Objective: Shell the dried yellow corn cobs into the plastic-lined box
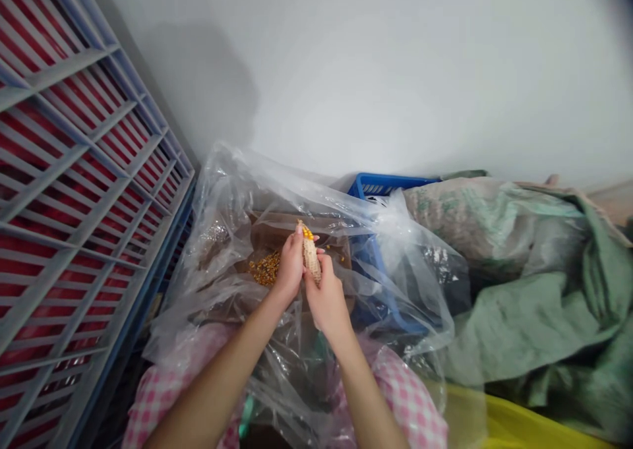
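Left hand and right hand clamped on a corn cob, cob tilted, above a brown box inside a clear plastic bag. Grey rack far left, loose kernels left of hands, blue basket and green sack right.

A plastic bag sits in the middle, close to a wall. A big rack stands on its left. A basket is behind the bag, and a heap of sacks lies on its right. In the bag is a cardboard box with corn bits in it. The left hand and the right hand hold a corn cob over the box, just right of the corn bits.
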`<state>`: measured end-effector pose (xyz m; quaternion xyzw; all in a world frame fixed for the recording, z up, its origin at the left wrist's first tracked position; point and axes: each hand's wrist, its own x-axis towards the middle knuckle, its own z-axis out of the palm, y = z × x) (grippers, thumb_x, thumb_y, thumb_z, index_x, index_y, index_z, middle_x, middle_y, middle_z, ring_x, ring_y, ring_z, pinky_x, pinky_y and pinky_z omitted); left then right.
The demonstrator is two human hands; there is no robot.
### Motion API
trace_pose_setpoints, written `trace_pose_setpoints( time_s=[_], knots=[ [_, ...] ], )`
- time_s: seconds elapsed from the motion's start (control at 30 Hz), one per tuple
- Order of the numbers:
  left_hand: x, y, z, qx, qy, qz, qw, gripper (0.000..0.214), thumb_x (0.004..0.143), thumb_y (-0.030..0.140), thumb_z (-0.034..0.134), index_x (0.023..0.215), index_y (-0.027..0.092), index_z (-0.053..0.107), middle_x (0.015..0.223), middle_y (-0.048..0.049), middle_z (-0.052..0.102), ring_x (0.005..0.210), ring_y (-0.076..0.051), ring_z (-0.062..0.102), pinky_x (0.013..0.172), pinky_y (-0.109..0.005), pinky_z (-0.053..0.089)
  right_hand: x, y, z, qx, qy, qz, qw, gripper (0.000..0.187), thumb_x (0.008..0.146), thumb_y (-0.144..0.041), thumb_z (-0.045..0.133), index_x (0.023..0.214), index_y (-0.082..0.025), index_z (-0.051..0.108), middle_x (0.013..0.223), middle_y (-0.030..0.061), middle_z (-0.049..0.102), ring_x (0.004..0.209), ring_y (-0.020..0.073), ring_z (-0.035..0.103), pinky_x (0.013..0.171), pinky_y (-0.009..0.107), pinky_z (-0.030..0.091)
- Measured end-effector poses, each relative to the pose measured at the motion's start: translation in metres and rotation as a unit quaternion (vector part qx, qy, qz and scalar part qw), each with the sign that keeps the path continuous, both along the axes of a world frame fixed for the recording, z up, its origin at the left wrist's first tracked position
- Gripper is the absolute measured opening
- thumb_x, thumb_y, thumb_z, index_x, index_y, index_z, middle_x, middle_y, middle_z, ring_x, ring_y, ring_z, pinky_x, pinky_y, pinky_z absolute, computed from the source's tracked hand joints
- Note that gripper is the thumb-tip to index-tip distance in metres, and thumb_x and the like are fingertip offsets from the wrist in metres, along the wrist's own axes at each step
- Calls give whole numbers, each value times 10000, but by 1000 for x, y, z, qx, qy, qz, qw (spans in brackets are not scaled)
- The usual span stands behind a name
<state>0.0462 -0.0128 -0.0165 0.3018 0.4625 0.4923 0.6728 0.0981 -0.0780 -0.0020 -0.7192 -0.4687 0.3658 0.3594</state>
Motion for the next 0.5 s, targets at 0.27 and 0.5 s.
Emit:
trace_pose_setpoints(
  time_s=[0.27, 0.5],
  knots=[
    [1, 5, 5, -82, -72, -35, 993, 491, 792, 561, 345, 810, 135, 588, 806, -82, 672, 675, -169, 647, 593, -263, 511, 9, -1, 3, 7, -55, -9, 998, 300, 820, -338, 416, 1090, -211, 452, 964, 58, 637, 788, 188, 609, 652, 271, 414],
    [3, 3, 3, -14, 35, -18, 999, 392, 744, 540, 480, 758, 151, 525, 771, -80, 681, 553, -156, 631, 524, -264, 496, 3, -5, 4, -13, -166, 19, 986, 378, 823, -224, 401, 1194, -152, 420, 1043, 130, 607, 917, 226, 595, 731, 303, 419]
  ],
)
